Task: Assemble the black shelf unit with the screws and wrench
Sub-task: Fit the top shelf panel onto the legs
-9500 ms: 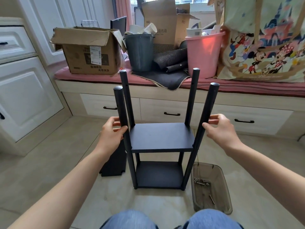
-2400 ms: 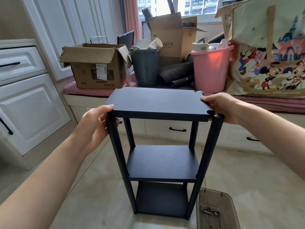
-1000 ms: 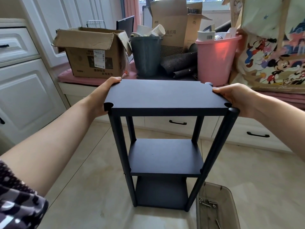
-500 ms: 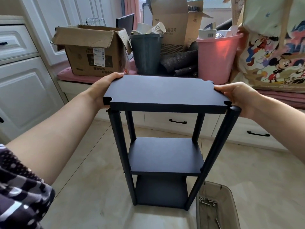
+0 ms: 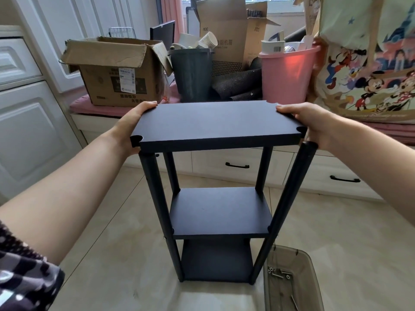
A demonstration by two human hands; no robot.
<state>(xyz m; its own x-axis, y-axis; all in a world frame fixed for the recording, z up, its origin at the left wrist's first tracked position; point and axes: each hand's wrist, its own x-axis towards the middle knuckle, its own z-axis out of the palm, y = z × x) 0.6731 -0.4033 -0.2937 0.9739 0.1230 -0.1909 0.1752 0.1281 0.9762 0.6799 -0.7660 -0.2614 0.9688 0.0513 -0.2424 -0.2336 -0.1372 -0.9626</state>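
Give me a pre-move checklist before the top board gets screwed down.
1. Top board gripped by left hand and right hand: ok.
2. Near-left notch seated around near-left post: not ok, board sits above the post top.
3. Near-right post in its notch: not ok, post stands outside the corner.
4. Far posts seated: cannot tell.
5. Screws within reach in tray: ok.
6. Wrench located: cannot tell.

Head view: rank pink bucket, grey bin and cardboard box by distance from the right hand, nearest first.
From the right hand:
1. Pink bucket, just behind it on the bench.
2. Grey bin, bench centre.
3. Cardboard box, far left end.
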